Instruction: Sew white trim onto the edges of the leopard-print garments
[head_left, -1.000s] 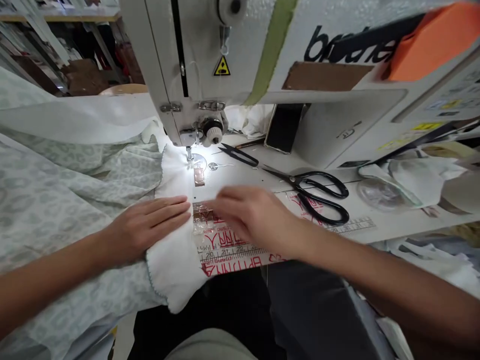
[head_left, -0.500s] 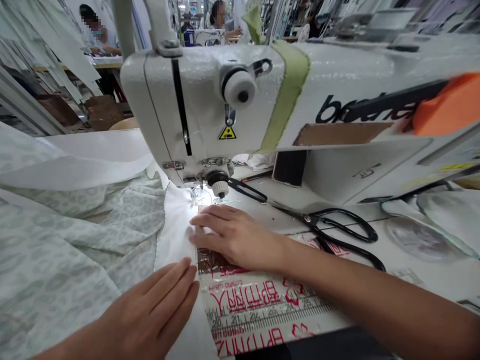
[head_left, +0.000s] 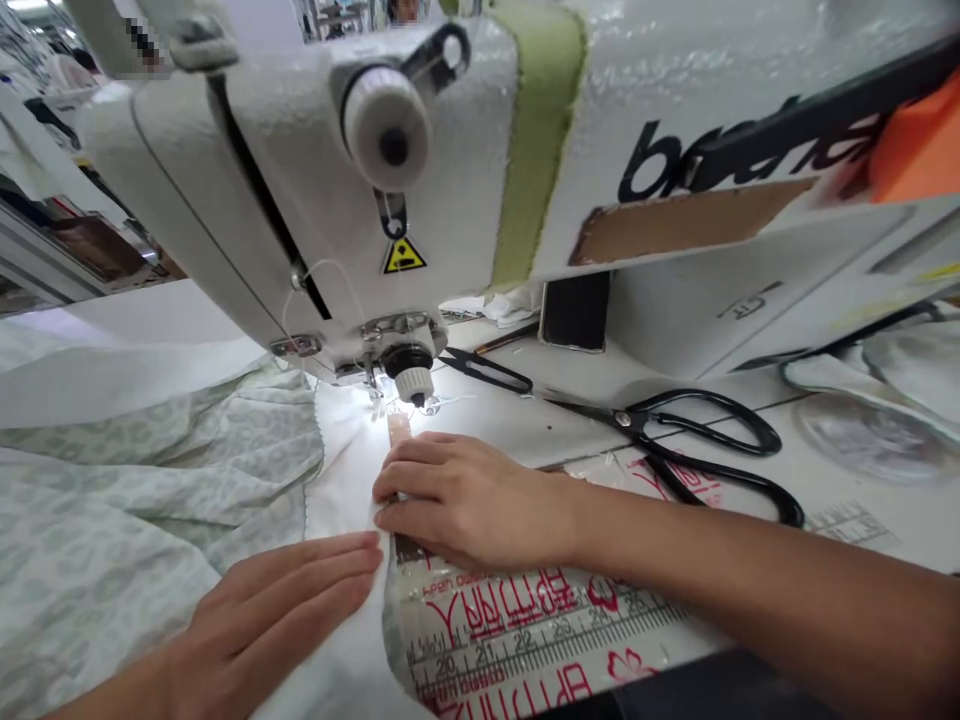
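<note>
My left hand (head_left: 292, 620) lies flat with its fingers stretched out on a strip of white fabric (head_left: 341, 480). At that strip's right edge, my right hand (head_left: 465, 500) has its fingers bent and closed on the fabric; its thumb is hidden. The strip runs up to the lit needle area (head_left: 379, 405) of a white sewing machine (head_left: 465, 230). Pale green patterned fabric (head_left: 150, 500) spreads in folds along the strip's left side. Under my right wrist is a clear-covered sheet with red lettering and a ruler scale (head_left: 525, 640).
Black-handled scissors (head_left: 637, 420) lie right of the needle, beyond my right forearm. Small black thread snips (head_left: 487, 370) rest beside the presser area. A dark flat object (head_left: 574, 310) stands against the machine. Pale cloth pieces (head_left: 907, 370) lie at the right.
The view has moved closer to the machine and tilted down. My right hand has drawn back a little from the needle, its fingers more bent. My left hand has flattened on the fabric.
</note>
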